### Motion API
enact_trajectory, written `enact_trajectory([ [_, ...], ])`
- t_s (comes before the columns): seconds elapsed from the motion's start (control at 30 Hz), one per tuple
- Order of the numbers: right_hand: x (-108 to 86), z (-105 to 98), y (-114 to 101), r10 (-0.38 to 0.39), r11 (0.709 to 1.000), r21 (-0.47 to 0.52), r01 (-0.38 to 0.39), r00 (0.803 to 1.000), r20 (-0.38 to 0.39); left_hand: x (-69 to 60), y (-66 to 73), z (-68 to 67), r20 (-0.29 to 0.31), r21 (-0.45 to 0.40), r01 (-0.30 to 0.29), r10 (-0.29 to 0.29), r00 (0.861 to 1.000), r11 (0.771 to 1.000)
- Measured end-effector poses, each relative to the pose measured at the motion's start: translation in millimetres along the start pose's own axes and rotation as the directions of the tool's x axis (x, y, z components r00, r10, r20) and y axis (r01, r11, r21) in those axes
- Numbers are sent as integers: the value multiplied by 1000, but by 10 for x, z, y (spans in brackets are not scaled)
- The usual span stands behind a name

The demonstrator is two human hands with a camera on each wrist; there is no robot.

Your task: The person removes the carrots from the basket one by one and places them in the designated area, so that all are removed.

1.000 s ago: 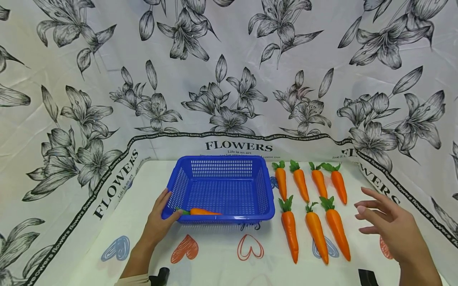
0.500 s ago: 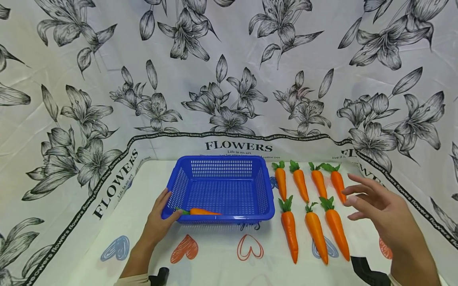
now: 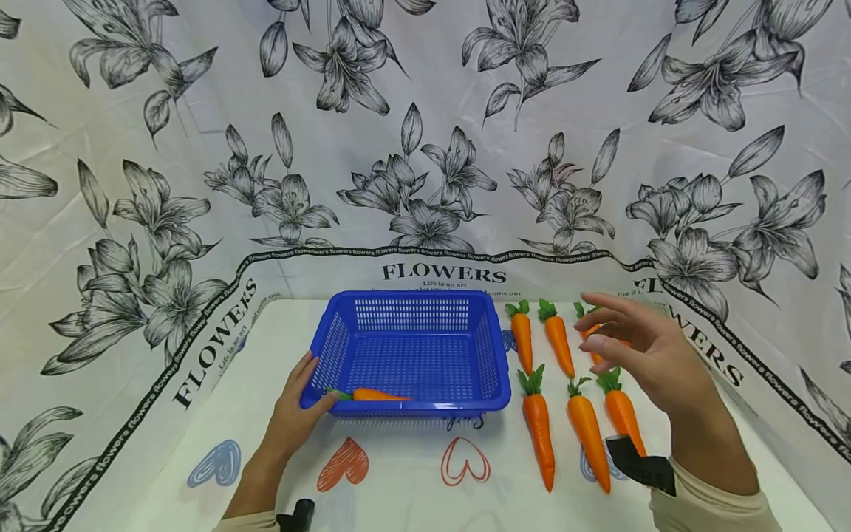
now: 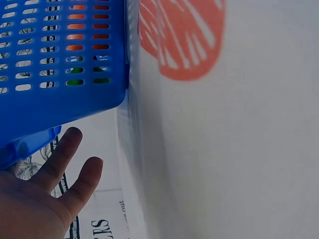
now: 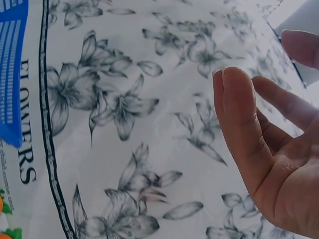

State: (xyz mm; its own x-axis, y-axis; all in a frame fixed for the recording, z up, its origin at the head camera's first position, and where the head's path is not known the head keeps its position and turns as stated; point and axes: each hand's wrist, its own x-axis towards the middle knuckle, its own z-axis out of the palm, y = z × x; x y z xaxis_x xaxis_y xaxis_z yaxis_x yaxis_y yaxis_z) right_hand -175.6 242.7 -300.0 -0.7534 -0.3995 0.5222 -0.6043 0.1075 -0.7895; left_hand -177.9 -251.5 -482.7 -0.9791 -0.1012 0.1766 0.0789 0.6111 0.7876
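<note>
A blue plastic basket [image 3: 405, 405] stands on the cloth-covered table, with an orange carrot [image 3: 379, 394] lying inside along its front wall. My left hand [image 3: 292, 408] holds the basket's front left corner, thumb over the rim and fingers along the outer side. In the left wrist view, two of its fingers [image 4: 82, 184] stretch out beneath the rim, apart from the mesh wall. To the right of the basket lie several carrots with green tops in two rows. My right hand [image 3: 648, 355], fingers loosely bent and holding nothing, hovers above the right-hand carrots, hiding most of the back-row carrot [image 3: 592, 332].
In the front row, a carrot [image 3: 539, 436] lies nearest the basket, beside another carrot [image 3: 588, 440]. The white tablecloth [image 3: 399, 502] bears heart prints. A flower-printed curtain [image 3: 425, 185] rises behind and around the table.
My right hand has moved leftward from beside the carrots to above them, now covering those at the back right. The left hand and the basket stay in place.
</note>
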Motion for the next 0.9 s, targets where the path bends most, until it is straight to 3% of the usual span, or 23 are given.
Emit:
enact_trajectory([
  [0.2,260,194,-13,39,999,-24,-38,997,69,-3,7,1,-2,-6,-5,5,1000,1000],
  [0.5,601,474,58,71,997,-37,-64,975,213,8,5,6,-1,0,1,-1,1000,1000],
  [0.73,837,717,200,95,995,-38,-88,941,326,-6,9,17,1,-3,20,-20,1000,1000],
  [0.9,995,881,351,119,993,-71,-99,905,408,8,7,9,3,0,15,-15,1000,1000],
])
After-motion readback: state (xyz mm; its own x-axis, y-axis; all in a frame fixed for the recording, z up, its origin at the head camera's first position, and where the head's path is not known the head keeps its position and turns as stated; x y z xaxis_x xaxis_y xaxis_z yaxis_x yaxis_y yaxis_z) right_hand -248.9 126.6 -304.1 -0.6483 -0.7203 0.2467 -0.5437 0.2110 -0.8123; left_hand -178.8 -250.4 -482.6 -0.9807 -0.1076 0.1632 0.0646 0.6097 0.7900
